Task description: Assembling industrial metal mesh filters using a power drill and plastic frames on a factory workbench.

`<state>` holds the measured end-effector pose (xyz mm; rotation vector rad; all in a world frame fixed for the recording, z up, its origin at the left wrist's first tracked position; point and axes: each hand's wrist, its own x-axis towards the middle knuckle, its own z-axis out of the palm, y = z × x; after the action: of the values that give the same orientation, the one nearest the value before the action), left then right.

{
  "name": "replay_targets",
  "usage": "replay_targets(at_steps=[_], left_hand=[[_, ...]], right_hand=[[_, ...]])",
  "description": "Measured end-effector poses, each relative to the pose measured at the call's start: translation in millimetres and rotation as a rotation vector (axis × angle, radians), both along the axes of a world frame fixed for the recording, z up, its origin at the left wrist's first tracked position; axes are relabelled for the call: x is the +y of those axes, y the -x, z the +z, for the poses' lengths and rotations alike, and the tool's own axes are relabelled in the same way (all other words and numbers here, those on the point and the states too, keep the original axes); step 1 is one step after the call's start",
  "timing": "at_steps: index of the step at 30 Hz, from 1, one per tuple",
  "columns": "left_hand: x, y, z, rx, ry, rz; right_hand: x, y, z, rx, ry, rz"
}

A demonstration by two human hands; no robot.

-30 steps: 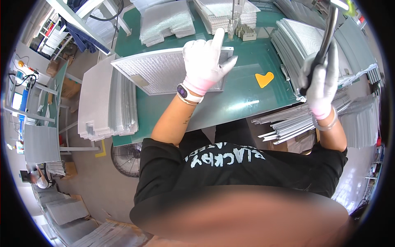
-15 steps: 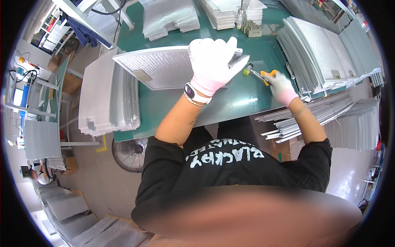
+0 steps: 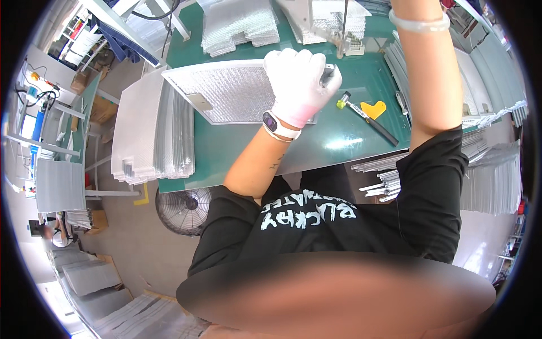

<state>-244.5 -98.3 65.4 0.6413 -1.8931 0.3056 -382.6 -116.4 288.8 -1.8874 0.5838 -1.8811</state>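
My left hand [image 3: 299,85], in a white glove with a pink cuff, is closed over the right part of a framed metal mesh panel [image 3: 237,90]. The panel stands tilted on the green table, with a small plate at its lower left corner. My right forearm [image 3: 432,73] stretches far up over the table's right side, and its hand is beyond the upper edge of the picture. Below it lie a small hammer [image 3: 367,117] with a green-and-black head and a yellow heart-shaped piece [image 3: 374,109]. A screwdriver [image 3: 402,103] rests to their right.
Stacked mesh sheets [image 3: 152,130] stand left of the panel; more sheets [image 3: 237,25] lie at the back. A slim vertical tool [image 3: 342,39] hangs near small blocks. Panels [image 3: 474,79] lean at the right, partly behind my arm. A floor fan [image 3: 183,212] stands under the front edge.
My right hand has let go of the hammer, leaving it on the table, and has gone up out of view. The hanging tool has shifted slightly. My left hand still grips the panel.
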Motion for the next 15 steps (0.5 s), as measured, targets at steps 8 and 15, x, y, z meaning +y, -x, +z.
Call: replay_targets(at_steps=[8, 15], left_hand=[[-1.7, -4.9, 1.6, 0.011, 0.005, -0.071], [0.6, -2.3, 8.9, -0.010, -0.048, -0.116]], right_hand=[[11.9, -15.2, -14.8, -0.114, -0.144, 0.057], [0.7, -13.5, -33.7, 0.005, -0.237, 0.467]])
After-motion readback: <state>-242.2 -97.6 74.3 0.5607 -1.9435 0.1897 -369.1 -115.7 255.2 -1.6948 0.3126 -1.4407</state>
